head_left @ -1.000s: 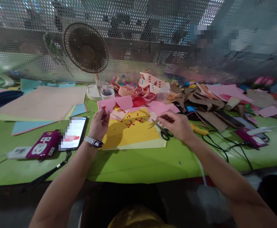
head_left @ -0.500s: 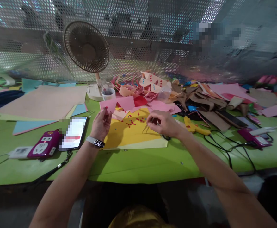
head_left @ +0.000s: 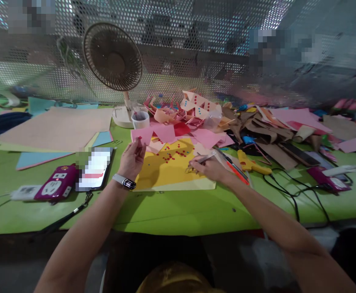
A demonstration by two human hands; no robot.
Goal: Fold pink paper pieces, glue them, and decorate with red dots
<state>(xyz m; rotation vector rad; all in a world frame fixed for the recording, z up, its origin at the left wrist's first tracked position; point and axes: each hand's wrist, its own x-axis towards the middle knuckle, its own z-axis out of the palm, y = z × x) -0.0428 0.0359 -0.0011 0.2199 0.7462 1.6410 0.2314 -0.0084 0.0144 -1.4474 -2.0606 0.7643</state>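
Observation:
My left hand is closed, pinching a small pink paper piece above the left side of the yellow sheet. A tiny red bit shows by its fingertips. My right hand is closed around metal tweezers, held low over the right part of the yellow sheet. The tweezers' tips are blurred near the sheet. Several small red pieces lie scattered on the yellow sheet between the hands. Directly behind the left hand stands a white cup.
A fan stands at the back. A phone and purple power strip lie left. To the right are a red-handled tool, a yellow glue gun and black cables. Paper scraps pile up behind.
My right hand has turned and lowered toward the yellow sheet, so the tweezers' shaft and the red-handled tool now show. My left hand keeps its pinch on the pink paper.

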